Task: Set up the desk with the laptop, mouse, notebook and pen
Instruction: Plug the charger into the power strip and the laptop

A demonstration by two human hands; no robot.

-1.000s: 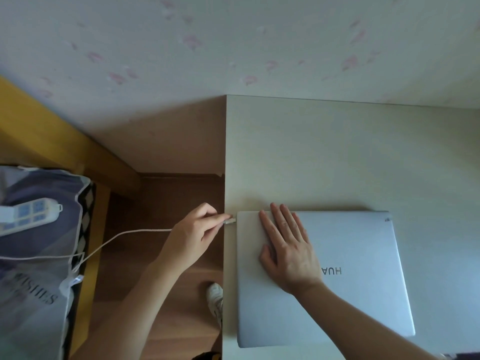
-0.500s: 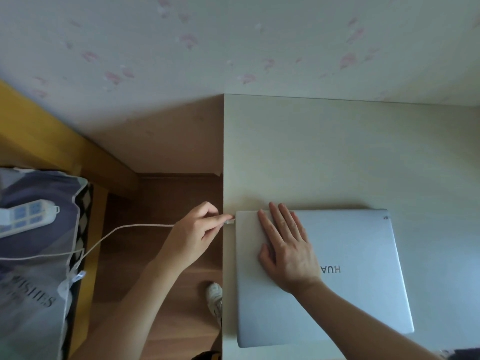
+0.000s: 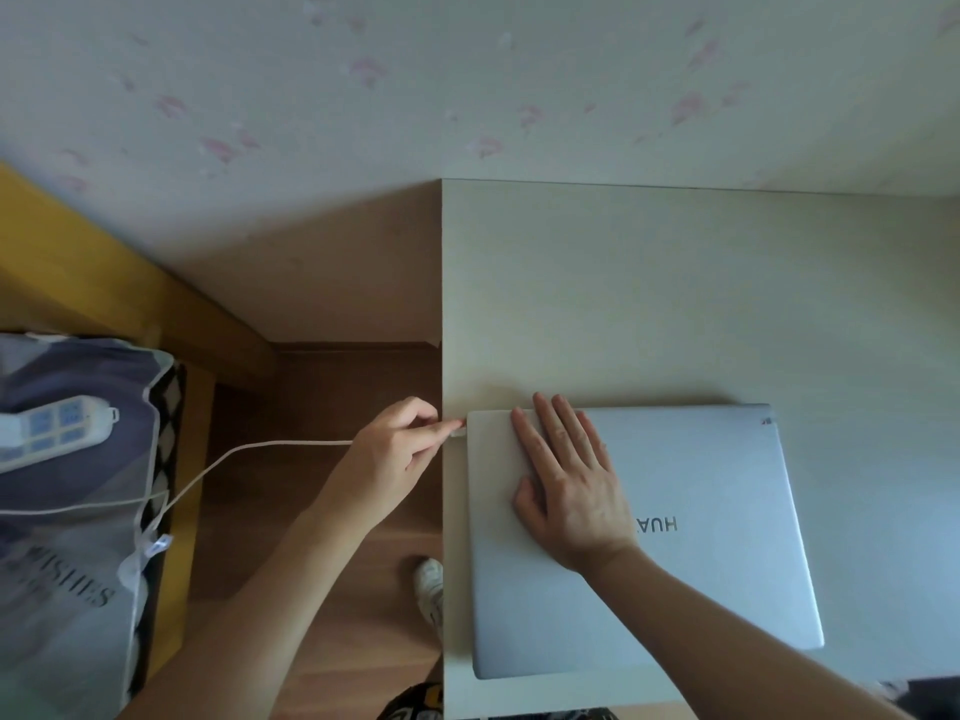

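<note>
A closed silver laptop [image 3: 717, 537] lies on the pale desk [image 3: 649, 283], near its left front corner. My right hand [image 3: 566, 480] rests flat on the lid's left part, fingers spread. My left hand [image 3: 395, 454] pinches the plug [image 3: 458, 432] of a white charging cable [image 3: 249, 452] against the laptop's far left edge. The cable runs left toward a white power strip [image 3: 47, 428]. No mouse, notebook or pen is in view.
The power strip lies on a bed with a grey-blue printed cover [image 3: 67, 511] and a yellow wooden frame [image 3: 104, 283] at the left. Wooden floor and a white shoe [image 3: 430, 589] show between bed and desk. A patterned wall [image 3: 467, 85] stands behind.
Almost nothing has changed. Both hands stay in place, with the plug held at the laptop's edge; the view shifted slightly.
</note>
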